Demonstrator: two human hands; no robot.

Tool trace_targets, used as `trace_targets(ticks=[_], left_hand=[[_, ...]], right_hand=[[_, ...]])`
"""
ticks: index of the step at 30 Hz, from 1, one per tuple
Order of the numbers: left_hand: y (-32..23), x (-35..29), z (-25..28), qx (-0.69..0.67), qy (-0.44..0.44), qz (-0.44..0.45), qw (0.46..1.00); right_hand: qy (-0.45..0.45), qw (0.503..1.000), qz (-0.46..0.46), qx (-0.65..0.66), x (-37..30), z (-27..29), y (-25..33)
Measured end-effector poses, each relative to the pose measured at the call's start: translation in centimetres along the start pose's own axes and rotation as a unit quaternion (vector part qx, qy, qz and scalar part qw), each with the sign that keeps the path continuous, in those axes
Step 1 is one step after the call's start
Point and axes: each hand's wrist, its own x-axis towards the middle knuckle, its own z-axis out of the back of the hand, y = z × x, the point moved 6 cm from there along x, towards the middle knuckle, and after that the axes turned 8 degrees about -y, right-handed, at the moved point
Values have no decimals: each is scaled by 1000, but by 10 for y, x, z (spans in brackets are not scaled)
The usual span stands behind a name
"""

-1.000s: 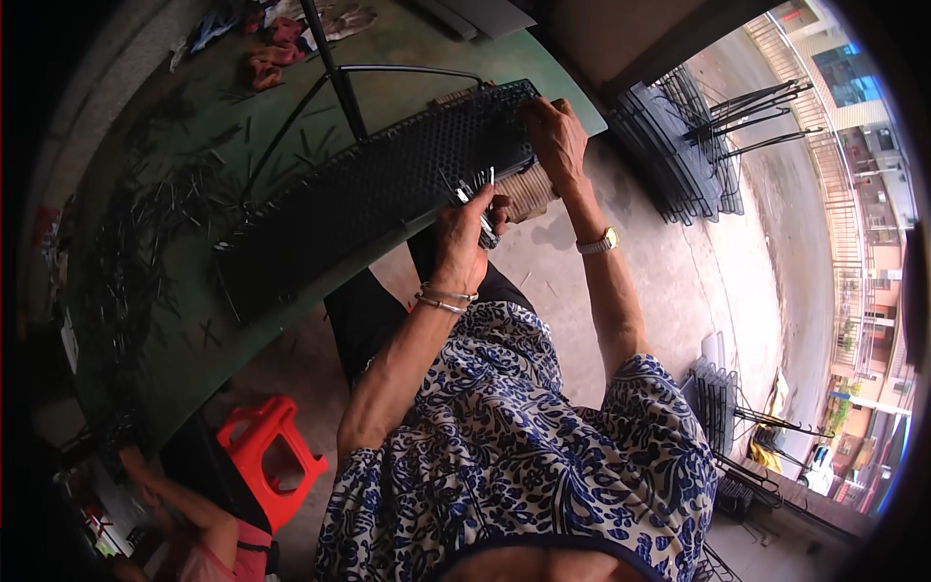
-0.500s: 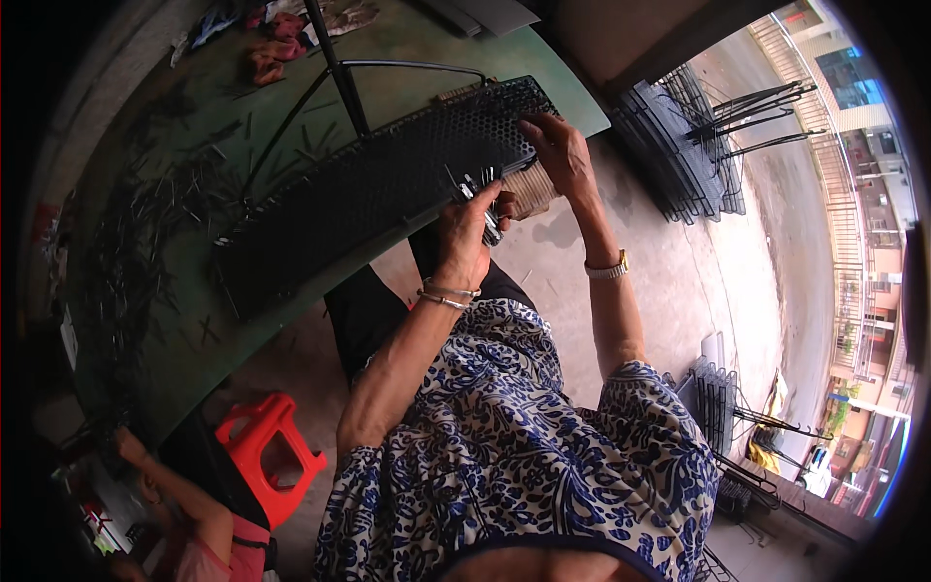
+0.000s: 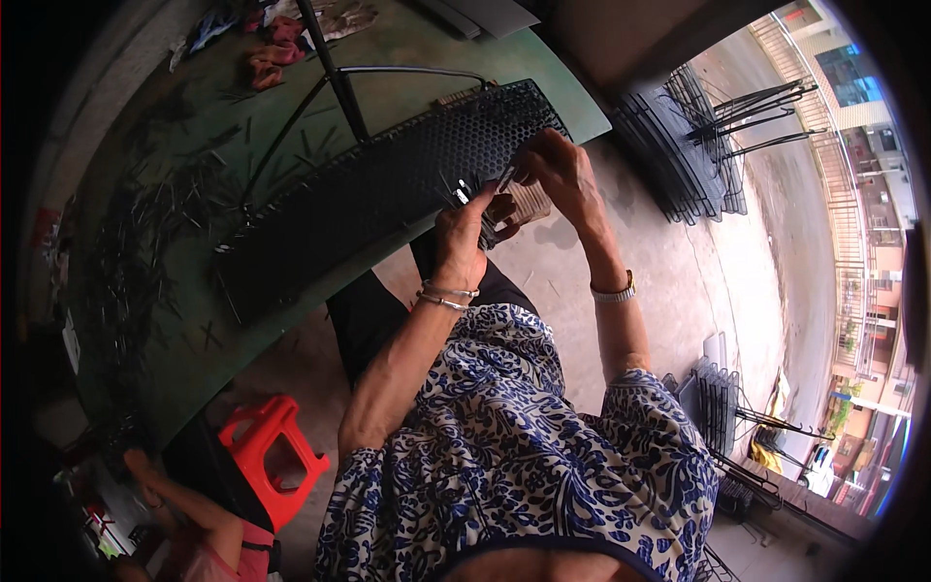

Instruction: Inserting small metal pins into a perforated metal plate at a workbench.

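Right hand: (image 3: 564,175) a second ago at the panel's right end; now come in beside the left hand. Thumb and fingertips pinch a slim strip (image 3: 506,178) just above the bundle.
Left hand: (image 3: 464,231) much the same place as earlier, by the panel's near edge. Fingers curled closed around a bundle of thin strips (image 3: 463,187), glinting ends poking up past the thumb; whether it touches the panel, cannot tell.
Panel: (image 3: 417,165) black, perforated, lying aslant across the table; its right end now clear of the right hand.
Under panel: tan ridged piece (image 3: 529,206) showing at the near side, close to both hands.
Table top: (image 3: 262,315) green; bears loose dark strips (image 3: 145,233) scattered at left, crumpled cloths (image 3: 276,53) at the far side.
Floor, right: stacked black wire racks (image 3: 669,150).
Lower left: red stool (image 3: 272,456); beside it a co-worker's arm (image 3: 199,504), reaching toward the table edge.
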Motion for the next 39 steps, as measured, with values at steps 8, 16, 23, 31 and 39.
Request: trace_targets(ticks=[8, 16, 23, 31, 39], left_hand=[[6, 11, 9, -31, 17, 39, 999], [7, 9, 16, 8, 11, 37, 999], [2, 3, 10, -10, 20, 29, 999], [1, 2, 8, -29, 38, 30, 998], [1, 5, 6, -37, 54, 15, 998]], right_hand=[[-227, 965, 121, -45, 40, -10, 0], [-232, 948, 169, -138, 56, -23, -16], [-220, 960, 132, -112, 55, -25, -14], [-192, 932, 170, -257, 62, -31, -18], [-116, 918, 168, -340, 68, -35, -13]])
